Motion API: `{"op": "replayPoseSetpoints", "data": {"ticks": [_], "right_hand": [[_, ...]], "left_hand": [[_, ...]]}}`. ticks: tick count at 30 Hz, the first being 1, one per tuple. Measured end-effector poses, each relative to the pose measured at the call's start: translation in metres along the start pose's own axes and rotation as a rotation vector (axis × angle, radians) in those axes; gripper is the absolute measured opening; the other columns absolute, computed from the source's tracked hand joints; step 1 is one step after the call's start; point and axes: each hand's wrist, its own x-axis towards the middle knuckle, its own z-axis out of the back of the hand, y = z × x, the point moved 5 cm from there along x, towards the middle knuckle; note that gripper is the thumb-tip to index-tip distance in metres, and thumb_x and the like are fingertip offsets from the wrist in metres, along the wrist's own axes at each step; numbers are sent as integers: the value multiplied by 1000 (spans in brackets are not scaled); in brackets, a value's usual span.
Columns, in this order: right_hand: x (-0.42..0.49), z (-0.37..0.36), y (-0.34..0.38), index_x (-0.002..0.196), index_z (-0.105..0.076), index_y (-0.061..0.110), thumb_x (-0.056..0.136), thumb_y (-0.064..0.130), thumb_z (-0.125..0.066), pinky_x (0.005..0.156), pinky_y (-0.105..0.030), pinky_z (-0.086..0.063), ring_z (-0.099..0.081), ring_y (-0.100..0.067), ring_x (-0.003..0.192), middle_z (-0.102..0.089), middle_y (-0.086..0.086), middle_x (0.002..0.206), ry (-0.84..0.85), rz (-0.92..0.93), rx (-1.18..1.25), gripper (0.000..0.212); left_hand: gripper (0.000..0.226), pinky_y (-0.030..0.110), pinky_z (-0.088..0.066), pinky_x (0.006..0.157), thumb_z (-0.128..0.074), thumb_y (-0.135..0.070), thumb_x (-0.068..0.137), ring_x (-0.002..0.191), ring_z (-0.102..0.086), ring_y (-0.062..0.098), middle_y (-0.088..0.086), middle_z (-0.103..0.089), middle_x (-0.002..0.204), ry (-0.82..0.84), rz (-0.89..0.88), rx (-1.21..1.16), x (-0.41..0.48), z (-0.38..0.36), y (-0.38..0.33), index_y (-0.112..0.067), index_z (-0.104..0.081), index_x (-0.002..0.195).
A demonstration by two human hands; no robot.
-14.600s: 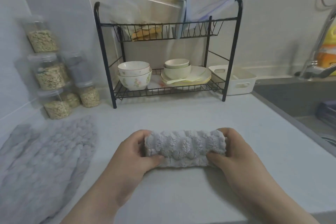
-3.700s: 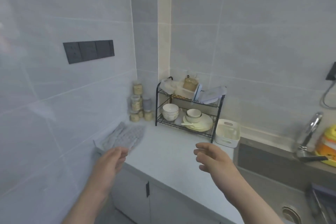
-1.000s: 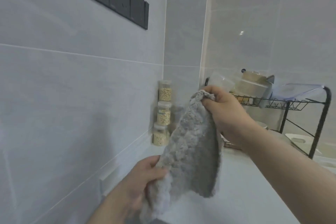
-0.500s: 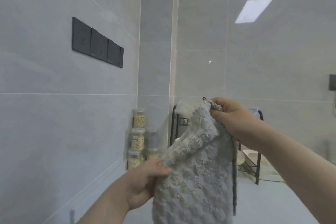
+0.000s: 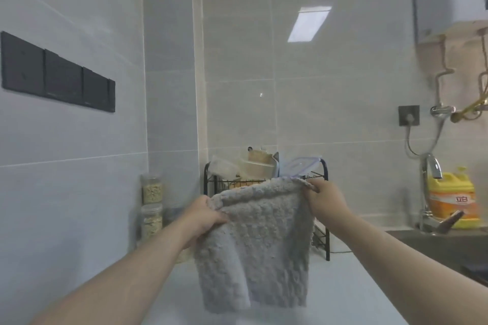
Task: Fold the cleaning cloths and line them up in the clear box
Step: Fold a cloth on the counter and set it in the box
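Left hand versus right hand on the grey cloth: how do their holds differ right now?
The left hand grips the grey cloth at its upper left corner; the right hand grips the upper right corner. The right hand sits higher than the left hand, so the top edge slopes. Both pinch the cloth, which hangs down between them.

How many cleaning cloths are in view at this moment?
1. The cloth hangs above the counter, its top corners pinched by the left hand and the right hand. Others may lie behind it.
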Motion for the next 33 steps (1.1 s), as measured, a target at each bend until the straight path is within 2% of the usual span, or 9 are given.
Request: {"op": "replayPoseSetpoints", "data": {"ticks": [3,7,14,18,22,25,27,29,33], "right_hand": [[-13,12,14,70,-58,8,91,3,-46,53,-26,-29,-37,-16,55,-43,0,56,25,67,127,25],[-56,13,-9,83,-72,17,89,3,-54,65,-20,-45,-60,-10,71,-70,-2,76,242,56,70,24],[-156,-29,-111,69,-64,55,80,38,-63,86,-11,-46,-62,11,91,-69,30,88,710,-24,-370,20],[-173,-27,-119,87,-68,52,75,39,-62,95,-15,-41,-59,5,102,-66,26,107,857,-123,-412,19],[-153,-33,-105,108,-70,27,90,26,-53,99,-21,-41,-56,-5,114,-63,12,124,750,-117,-300,25],[-144,-58,-114,136,-49,18,95,46,-42,103,-30,-33,-43,-17,132,-46,6,140,694,-21,-526,50],[-148,-77,-132,146,-32,21,94,58,-32,110,-37,-25,-30,-21,141,-32,-1,151,776,10,-699,64],[-148,-84,-147,153,-10,25,92,68,-22,119,-42,-7,-5,-17,149,-6,-1,162,837,7,-810,76],[-135,-82,-164,153,0,29,64,85,0,120,-39,3,7,-10,148,7,4,161,846,46,-819,105]], "left_hand": [[32,35,-50,80,-68,-32,80,91,-62,23,14,-66,102,26,-86,-77,3,-8,-5,-12,-58,103],[17,21,-38,61,-53,-5,84,75,-53,11,3,-62,86,1,-311,148,-29,-25,27,-19,-62,81],[20,23,-31,63,-38,-15,71,70,-38,6,-7,-50,81,359,-256,629,-89,-74,148,-34,-41,77],[14,23,-40,70,-43,-23,68,72,-47,0,-12,-51,81,494,-235,618,-98,-72,152,-32,-47,79],[18,30,-39,67,-45,-32,77,64,-46,7,-7,-49,67,319,-194,448,-83,-64,147,-24,-44,61],[10,24,-45,88,-53,-45,79,93,-55,0,-16,-60,103,339,-264,553,-76,-74,149,-40,-57,86],[58,27,-23,115,-53,-60,79,136,-26,-2,-24,-26,146,507,-253,652,-79,-90,157,-47,-42,134],[87,32,-1,118,-37,-80,78,144,4,3,-21,2,153,594,-229,792,-81,-100,163,-40,-10,151],[108,37,9,117,-9,-91,59,143,18,5,-14,17,157,603,-198,915,-80,-104,170,-36,10,150]]}}
